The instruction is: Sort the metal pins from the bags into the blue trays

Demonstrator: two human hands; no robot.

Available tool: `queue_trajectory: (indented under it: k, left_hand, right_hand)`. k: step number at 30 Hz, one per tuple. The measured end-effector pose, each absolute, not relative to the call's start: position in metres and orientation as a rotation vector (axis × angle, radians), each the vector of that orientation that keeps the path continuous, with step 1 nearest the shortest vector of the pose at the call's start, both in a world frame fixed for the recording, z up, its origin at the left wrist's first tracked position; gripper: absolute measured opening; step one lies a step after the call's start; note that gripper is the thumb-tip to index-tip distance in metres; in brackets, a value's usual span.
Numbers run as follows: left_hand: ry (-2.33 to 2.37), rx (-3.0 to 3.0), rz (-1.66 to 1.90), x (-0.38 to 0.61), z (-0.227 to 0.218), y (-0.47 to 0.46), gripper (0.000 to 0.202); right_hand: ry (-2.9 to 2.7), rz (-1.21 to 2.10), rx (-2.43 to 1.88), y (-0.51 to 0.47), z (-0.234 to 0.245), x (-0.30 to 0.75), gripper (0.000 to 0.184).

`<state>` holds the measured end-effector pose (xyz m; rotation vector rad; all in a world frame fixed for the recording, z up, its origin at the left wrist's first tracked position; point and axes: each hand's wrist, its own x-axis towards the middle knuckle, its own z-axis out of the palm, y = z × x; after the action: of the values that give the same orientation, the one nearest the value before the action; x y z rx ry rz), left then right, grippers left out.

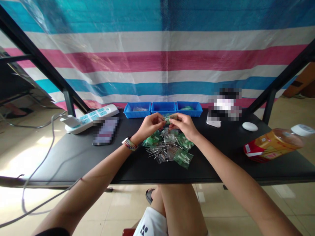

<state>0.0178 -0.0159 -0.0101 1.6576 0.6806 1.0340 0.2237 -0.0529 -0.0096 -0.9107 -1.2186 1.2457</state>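
My left hand [150, 126] and my right hand [184, 125] meet above the black table [73, 154], fingers pinched on the two ends of a small clear plastic bag [169, 118] with greenish contents. A patterned band is on my left wrist. Right below the hands lies a pile of small bags and loose metal pins [168, 147], some bags green, some clear. Behind the hands stand three blue bins [163, 108] in a row; the left and right ones hold a few small bags.
A white power strip [91, 118] with its cable lies at the back left, a dark flat object [105, 131] beside it. At the right lie a tipped orange-labelled bottle [275, 144], a white puck [249, 126] and a white stand [213, 122]. Black frame legs flank the table.
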Motion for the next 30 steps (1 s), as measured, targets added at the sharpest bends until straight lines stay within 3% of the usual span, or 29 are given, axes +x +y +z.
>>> queue_trajectory:
  k: [3, 11, 16, 19, 23, 26, 30]
  left_hand:
    - [0.739, 1.688, 1.014, 0.016, -0.007, -0.018, 0.041]
    - [0.962, 1.686, 0.951, 0.007, -0.007, -0.011, 0.067]
    - [0.827, 1.635, 0.790, 0.007, 0.001, -0.014, 0.046]
    - [0.723, 1.514, 0.902, 0.009, 0.004, -0.016, 0.040]
    - [0.720, 1.497, 1.011, 0.010, 0.002, -0.014, 0.041]
    - [0.739, 1.557, 1.029, 0.010, 0.000, -0.013, 0.041]
    - [0.728, 1.593, 0.979, 0.012, -0.001, -0.015, 0.040]
  right_hand:
    - [-1.275, 1.154, -0.945, -0.055, -0.011, 0.219, 0.036]
    - [-1.642, 0.615, -0.955, -0.075, -0.015, 0.203, 0.011]
    - [-1.696, 0.419, -0.870, -0.076, -0.009, 0.207, 0.017]
    - [-1.646, 0.526, -0.913, -0.075, -0.008, 0.208, 0.023]
    - [-1.400, 0.912, -0.890, -0.073, -0.009, 0.206, 0.043]
    - [-1.257, 1.182, -0.887, -0.070, -0.009, 0.207, 0.038]
    - [-1.255, 1.289, -0.963, -0.063, -0.008, 0.213, 0.038]
